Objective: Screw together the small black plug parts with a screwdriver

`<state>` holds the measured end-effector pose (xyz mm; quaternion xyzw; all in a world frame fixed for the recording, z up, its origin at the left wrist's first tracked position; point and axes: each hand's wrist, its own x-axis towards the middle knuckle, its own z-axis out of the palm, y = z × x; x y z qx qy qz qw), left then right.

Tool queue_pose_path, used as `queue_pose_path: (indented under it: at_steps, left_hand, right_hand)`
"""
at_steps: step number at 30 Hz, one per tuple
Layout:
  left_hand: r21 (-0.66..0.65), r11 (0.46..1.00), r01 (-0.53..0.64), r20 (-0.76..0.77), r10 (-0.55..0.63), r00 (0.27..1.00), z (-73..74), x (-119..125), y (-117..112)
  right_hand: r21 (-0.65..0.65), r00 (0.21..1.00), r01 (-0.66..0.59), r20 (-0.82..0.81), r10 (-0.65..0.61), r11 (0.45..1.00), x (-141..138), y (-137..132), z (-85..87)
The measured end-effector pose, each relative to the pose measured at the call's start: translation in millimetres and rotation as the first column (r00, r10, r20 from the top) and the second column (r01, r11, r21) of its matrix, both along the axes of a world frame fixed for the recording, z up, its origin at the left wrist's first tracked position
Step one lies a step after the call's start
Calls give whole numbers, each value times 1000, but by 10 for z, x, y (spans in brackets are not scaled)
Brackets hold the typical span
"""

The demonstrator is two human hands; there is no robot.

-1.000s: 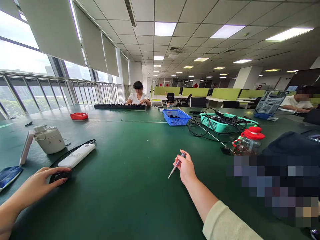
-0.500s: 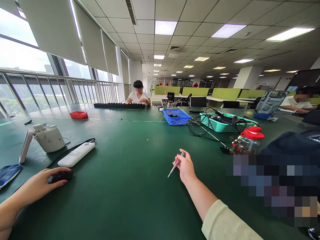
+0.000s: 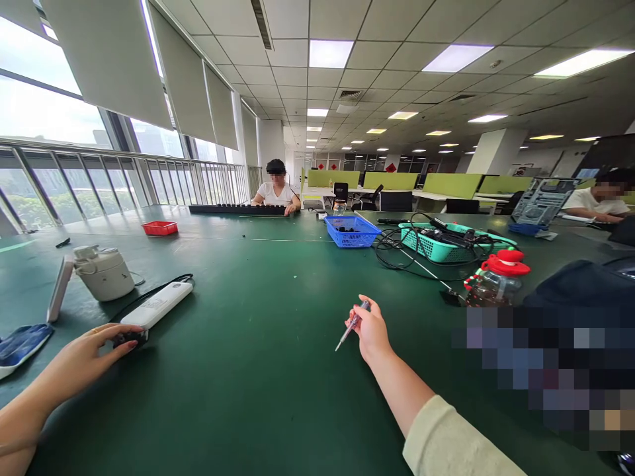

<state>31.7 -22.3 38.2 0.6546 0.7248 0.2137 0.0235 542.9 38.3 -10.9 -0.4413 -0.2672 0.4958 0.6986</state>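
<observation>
Shifted nearer the white device [image 3: 159, 306], a black object [image 3: 131, 339] is gripped by the fingers of the left hand [image 3: 92, 354], and a screwdriver [image 3: 349, 329] by those of the right hand [image 3: 373, 332].

"What is everything resting on?"

"A broad, dark green table [image 3: 248, 390] with a smooth, slightly shiny top."

"What is on its left side?"

"Nearest, a blue patterned item [image 3: 24, 344]; beyond it a slim tilted panel [image 3: 60, 289], a white lidded pot [image 3: 106, 276] and a long white bar [image 3: 161, 304]. Further back sits a shallow red tray [image 3: 159, 232]."

"And the far edge and right side?"

"A long black strip [image 3: 238, 210] lies along the far edge. Toward the right, a blue basket [image 3: 350, 240] stands beside a turquoise basket [image 3: 429, 248], black cables [image 3: 394, 266] looping on the tabletop between them; nearer, a red-lidded jar [image 3: 496, 285] and dark fabric [image 3: 578, 284]."
</observation>
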Motion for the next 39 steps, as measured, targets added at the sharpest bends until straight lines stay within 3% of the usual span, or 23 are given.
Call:
queue_pose_path:
  at_steps: [7, 12, 16, 21, 27, 29, 33, 39]
  left_hand:
    - [107, 994, -8, -33, 11, 999, -23, 6, 8]
    - [88, 994, 60, -113, -50, 992, -52, -35, 35]
    - [101, 982, 159, -221, -134, 966, -20, 127, 68]
    - [-6, 915, 404, -295, -388, 873, 177, 746, 65]
    - [-163, 749, 642, -224, -662, 715, 466, 1847, 18]
    - [-184, 696, 694, -200, -717, 667, 440, 2190, 66]
    - [-206, 657, 725, -169, -754, 635, 221, 2728, 222]
    - [-147, 659, 738, -58, -751, 658, -59, 3164, 315]
  right_hand:
    - [6, 1000, 4, -3, -4, 1000, -7, 1, -2]
    - [-3, 1000, 13, -9, -13, 1000, -21, -4, 27]
    - [-17, 1000, 21, -21, -21, 1000, -47, -16, 69]
    - [-38, 999, 25, -26, -26, 999, -69, -32, 99]
    - [-71, 1000, -19, -25, 18, 997, -75, -49, 94]
    - [-64, 999, -11, -31, 9, 998, -77, -52, 102]
    - [-46, 998, -3, -70, -1, 999, -81, -55, 130]
    - [-1, 998, -8, -65, 7, 1000, -86, -52, 160]
